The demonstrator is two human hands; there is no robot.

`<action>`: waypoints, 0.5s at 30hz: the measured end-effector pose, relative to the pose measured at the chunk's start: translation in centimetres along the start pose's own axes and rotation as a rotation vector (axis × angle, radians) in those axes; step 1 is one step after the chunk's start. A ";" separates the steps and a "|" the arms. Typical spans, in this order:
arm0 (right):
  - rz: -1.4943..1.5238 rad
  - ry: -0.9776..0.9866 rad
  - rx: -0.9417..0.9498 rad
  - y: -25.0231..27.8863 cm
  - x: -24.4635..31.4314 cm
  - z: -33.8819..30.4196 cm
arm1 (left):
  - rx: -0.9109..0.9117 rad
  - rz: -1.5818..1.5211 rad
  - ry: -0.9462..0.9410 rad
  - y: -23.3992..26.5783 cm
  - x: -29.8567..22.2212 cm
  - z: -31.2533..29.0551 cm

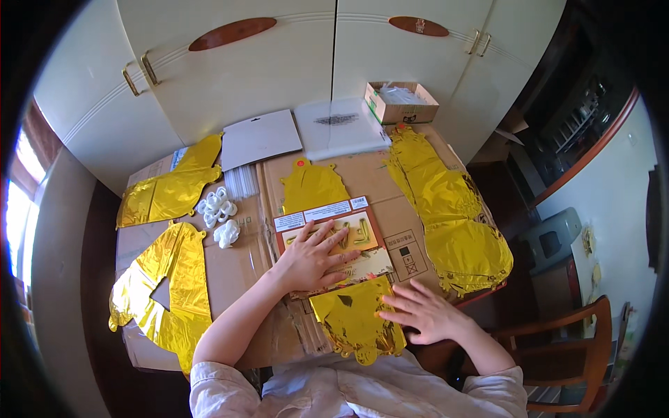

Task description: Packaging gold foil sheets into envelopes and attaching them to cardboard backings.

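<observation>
My left hand (312,259) lies flat with fingers spread on a printed card (375,262) that pictures gold balloon letters. Beneath the card is a flat gold foil balloon (359,322). Its far end sticks out beyond the card, and its near end reaches the table's front edge. My right hand (426,313) rests with fingers apart at the right side of that near end, fingertips on or just over the foil. Neither hand grips anything.
More flat gold foil balloons lie at the far left (171,188), near left (178,279) and right (453,216). White ribbon rolls (217,205), clear straws (242,182), a white card sheet (261,139), clear plastic bags (341,129) and a small carton (411,111) stand behind. A wooden chair (592,348) is at right.
</observation>
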State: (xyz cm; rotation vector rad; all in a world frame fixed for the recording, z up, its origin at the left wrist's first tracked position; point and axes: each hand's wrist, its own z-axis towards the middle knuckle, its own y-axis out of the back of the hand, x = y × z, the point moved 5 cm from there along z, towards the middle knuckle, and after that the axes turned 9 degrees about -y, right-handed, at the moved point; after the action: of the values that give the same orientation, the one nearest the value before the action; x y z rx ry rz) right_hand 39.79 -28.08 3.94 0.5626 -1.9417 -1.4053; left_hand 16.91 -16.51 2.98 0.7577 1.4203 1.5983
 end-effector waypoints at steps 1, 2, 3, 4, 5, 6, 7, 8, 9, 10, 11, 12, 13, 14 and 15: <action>0.016 0.005 -0.014 -0.6 0.4 -0.2 | 0.000 -0.002 -0.001 0.0 0.0 0.0; 0.015 0.042 -0.050 -0.7 1.1 -0.3 | -0.001 -0.004 -0.003 -0.1 0.0 0.1; -0.030 0.060 -0.102 -1.2 1.4 -0.1 | 0.000 -0.002 -0.004 0.0 0.0 0.1; -0.075 0.078 -0.155 -2.1 1.4 0.2 | 0.001 -0.001 -0.002 0.0 0.0 0.1; -0.120 0.095 -0.207 -2.4 1.5 0.4 | 0.003 0.000 0.001 -0.1 0.0 0.1; -0.058 0.086 -0.239 -2.1 1.7 0.5 | 0.004 0.001 0.005 -0.1 0.0 0.0; -0.052 0.087 -0.248 -2.1 1.7 0.5 | 0.004 0.000 0.006 0.0 0.1 0.0; -0.045 0.088 -0.257 -2.2 1.6 0.6 | 0.004 -0.002 0.008 0.1 0.1 0.0; -0.040 0.088 -0.263 -2.1 1.6 0.5 | 0.002 -0.006 0.008 0.1 0.1 0.1; -0.039 0.087 -0.263 -2.1 1.6 0.6 | 0.001 -0.007 0.015 0.0 0.1 0.1; -0.037 0.086 -0.263 -2.0 1.6 0.6 | 0.000 -0.009 0.021 0.0 0.1 0.0; -0.038 0.086 -0.264 -1.9 1.6 0.6 | -0.002 -0.009 0.028 0.0 0.2 0.0; -0.036 0.084 -0.264 -2.0 1.6 0.6 | -0.004 -0.007 0.029 0.0 0.2 0.0; -0.033 0.083 -0.265 -2.0 1.6 0.6 | -0.006 -0.005 0.030 0.0 0.3 0.1; -0.030 0.083 -0.266 -2.1 1.6 0.6 | -0.006 -0.003 0.032 0.0 0.3 0.1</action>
State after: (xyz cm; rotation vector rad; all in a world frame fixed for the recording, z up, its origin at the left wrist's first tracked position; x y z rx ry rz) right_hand 38.22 -29.46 2.29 0.5166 -1.6533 -1.6010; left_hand 16.84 -16.21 2.94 0.7289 1.4382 1.6184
